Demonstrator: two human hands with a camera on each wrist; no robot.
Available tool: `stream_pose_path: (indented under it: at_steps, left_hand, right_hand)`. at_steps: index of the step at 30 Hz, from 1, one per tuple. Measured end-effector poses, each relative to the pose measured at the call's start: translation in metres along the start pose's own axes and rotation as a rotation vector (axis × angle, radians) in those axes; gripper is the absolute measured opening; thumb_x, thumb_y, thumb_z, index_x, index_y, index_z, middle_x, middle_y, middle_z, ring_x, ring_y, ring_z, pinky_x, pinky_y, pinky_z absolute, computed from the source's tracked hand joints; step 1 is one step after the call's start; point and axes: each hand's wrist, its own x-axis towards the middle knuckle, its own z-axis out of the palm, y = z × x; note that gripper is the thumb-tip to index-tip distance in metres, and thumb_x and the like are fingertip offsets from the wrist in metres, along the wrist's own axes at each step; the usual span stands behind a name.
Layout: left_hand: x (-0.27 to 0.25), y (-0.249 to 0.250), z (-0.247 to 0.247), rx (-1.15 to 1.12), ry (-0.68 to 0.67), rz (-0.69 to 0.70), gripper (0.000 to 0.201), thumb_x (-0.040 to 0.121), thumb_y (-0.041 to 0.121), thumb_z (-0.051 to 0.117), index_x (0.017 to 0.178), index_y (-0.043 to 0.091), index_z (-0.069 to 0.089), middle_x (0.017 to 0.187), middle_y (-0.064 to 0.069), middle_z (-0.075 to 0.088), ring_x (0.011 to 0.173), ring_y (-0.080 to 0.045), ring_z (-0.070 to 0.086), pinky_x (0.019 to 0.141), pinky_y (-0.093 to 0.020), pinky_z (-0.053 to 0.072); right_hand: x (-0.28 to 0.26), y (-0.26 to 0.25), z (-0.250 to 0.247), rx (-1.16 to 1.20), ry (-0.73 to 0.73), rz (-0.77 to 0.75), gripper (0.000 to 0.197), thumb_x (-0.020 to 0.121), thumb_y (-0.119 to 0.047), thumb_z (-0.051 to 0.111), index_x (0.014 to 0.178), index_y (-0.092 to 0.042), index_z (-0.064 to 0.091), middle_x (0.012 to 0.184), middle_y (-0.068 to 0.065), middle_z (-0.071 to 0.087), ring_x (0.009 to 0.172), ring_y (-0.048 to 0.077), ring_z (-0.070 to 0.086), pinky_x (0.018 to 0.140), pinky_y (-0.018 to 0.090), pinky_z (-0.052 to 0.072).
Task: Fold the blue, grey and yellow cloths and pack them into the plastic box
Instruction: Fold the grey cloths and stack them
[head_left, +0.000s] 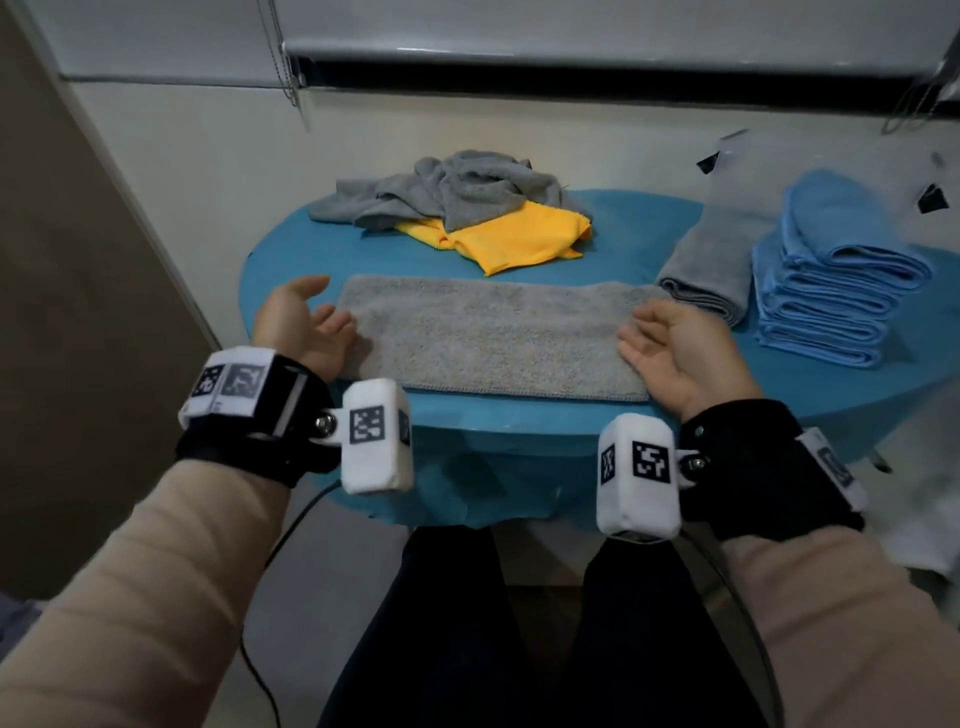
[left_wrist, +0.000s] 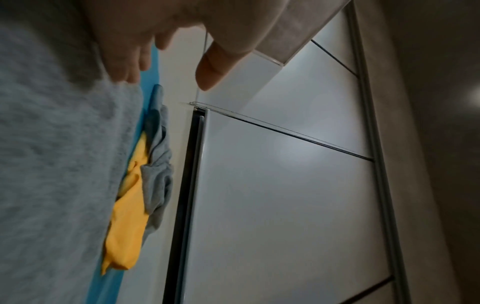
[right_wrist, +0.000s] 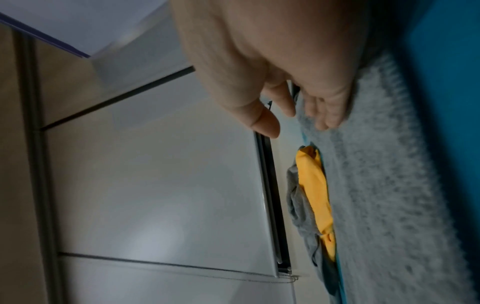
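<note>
Here a grey towel strip (head_left: 493, 338) lies lengthwise left to right, with the left hand (head_left: 301, 327) and right hand (head_left: 675, 353) open at its ends, holding nothing.

A folded strip of cloth (head_left: 493, 338) lies across the near surface (head_left: 322, 249) between the left hand (head_left: 298, 327) and right hand (head_left: 675, 348). Behind it sits a crumpled pile (head_left: 457, 192). To the right lie a folded cloth (head_left: 711, 260) and, beyond, a stack (head_left: 831, 280).

Round table (head_left: 322, 249) w/ blue cover. Behind it: off-white wall (head_left: 208, 156), roller blind (head_left: 519, 26) above w/ bead chain (head_left: 291, 78). Brown panel (head_left: 78, 260) left of table.
</note>
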Motion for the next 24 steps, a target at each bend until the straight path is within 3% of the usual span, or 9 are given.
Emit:
stream_pose_path:
  at_steps: [2, 4, 6, 13, 15, 17, 19, 22, 24]
  left_hand:
    - [0.004, 0.004, 0.016, -0.004, -0.078, -0.008, 0.027, 0.098, 0.011, 0.041, 0.125, 0.009, 0.042, 0.144, -0.015, 0.037, 0.130, -0.028, 0.043, 0.102, -0.036, 0.037]
    - [0.005, -0.002, 0.037, 0.019, -0.165, -0.050, 0.032, 0.097, 0.014, 0.043, 0.129, 0.006, 0.040, 0.139, -0.018, 0.039, 0.127, -0.031, 0.045, 0.098, -0.039, 0.040]
    - [0.004, -0.013, 0.052, 0.045, -0.178, -0.114, 0.051, 0.098, 0.019, 0.046, 0.143, 0.004, 0.027, 0.138, -0.021, 0.038, 0.129, -0.036, 0.041, 0.099, -0.044, 0.040]
    - [0.037, -0.007, 0.022, 0.033, -0.087, -0.233, 0.062, 0.097, 0.023, 0.048, 0.145, 0.003, 0.015, 0.114, -0.024, 0.052, 0.122, -0.036, 0.048, 0.096, -0.048, 0.040]
    - [0.044, 0.000, 0.009, 0.019, -0.073, -0.217, 0.063, 0.098, 0.021, 0.047, 0.146, 0.003, 0.011, 0.133, -0.025, 0.045, 0.124, -0.035, 0.047, 0.096, -0.046, 0.041]
    - [0.045, 0.005, -0.001, 0.017, -0.076, -0.202, 0.066, 0.098, 0.020, 0.045, 0.148, 0.003, 0.006, 0.140, -0.024, 0.039, 0.127, -0.034, 0.045, 0.098, -0.044, 0.041]
    - [0.043, 0.008, -0.005, 0.023, -0.054, -0.167, 0.069, 0.098, 0.019, 0.044, 0.149, 0.006, -0.002, 0.142, -0.024, 0.037, 0.129, -0.033, 0.044, 0.105, -0.043, 0.038]
    - [0.041, 0.007, 0.001, 0.122, -0.049, -0.100, 0.064, 0.098, 0.017, 0.043, 0.149, 0.007, 0.005, 0.143, -0.021, 0.036, 0.130, -0.030, 0.042, 0.108, -0.039, 0.036]
    - [0.038, 0.000, 0.013, 0.328, -0.098, -0.048, 0.044, 0.096, 0.019, 0.046, 0.137, 0.011, 0.033, 0.121, -0.010, 0.050, 0.108, -0.023, 0.055, 0.088, -0.026, 0.049]
  right_hand:
    - [0.006, -0.005, 0.015, -0.014, -0.040, -0.048, 0.025, 0.094, 0.001, 0.041, 0.117, 0.006, 0.050, 0.096, 0.018, 0.052, 0.091, 0.026, 0.057, 0.112, 0.040, 0.031]
    - [0.009, -0.008, 0.037, -0.022, -0.129, -0.023, 0.040, 0.095, 0.000, 0.042, 0.135, -0.002, 0.040, 0.122, 0.014, 0.050, 0.114, 0.028, 0.053, 0.105, 0.038, 0.037]
    - [0.012, -0.010, 0.055, -0.076, -0.203, 0.077, 0.032, 0.097, -0.002, 0.042, 0.129, -0.003, 0.043, 0.144, 0.016, 0.035, 0.127, 0.034, 0.045, 0.103, 0.039, 0.038]
    - [0.050, -0.013, 0.016, 0.004, -0.047, 0.171, 0.042, 0.099, -0.003, 0.034, 0.140, 0.007, 0.029, 0.151, 0.016, 0.027, 0.133, 0.032, 0.040, 0.108, 0.039, 0.033]
    - [0.055, -0.012, 0.002, 0.025, 0.029, 0.117, 0.040, 0.098, -0.001, 0.035, 0.137, 0.008, 0.032, 0.142, 0.018, 0.038, 0.125, 0.030, 0.049, 0.098, 0.035, 0.044]
    - [0.056, -0.013, -0.006, -0.094, 0.085, 0.017, 0.027, 0.095, 0.000, 0.038, 0.121, -0.002, 0.047, 0.114, 0.015, 0.054, 0.094, 0.022, 0.062, 0.068, 0.023, 0.055]
    - [0.057, -0.019, -0.012, -0.331, 0.170, -0.148, 0.024, 0.090, 0.004, 0.041, 0.103, -0.011, 0.055, 0.083, 0.006, 0.054, 0.066, 0.015, 0.055, 0.048, 0.021, 0.048]
    - [0.059, -0.025, -0.027, -0.782, 0.288, -0.341, 0.027, 0.081, 0.005, 0.048, 0.084, -0.015, 0.065, 0.083, 0.005, 0.062, 0.077, 0.020, 0.057, 0.070, 0.029, 0.050]
    - [0.054, -0.027, -0.030, -1.045, 0.221, -0.297, 0.023, 0.081, 0.005, 0.052, 0.078, -0.014, 0.065, 0.090, 0.011, 0.061, 0.087, 0.023, 0.055, 0.082, 0.032, 0.046]
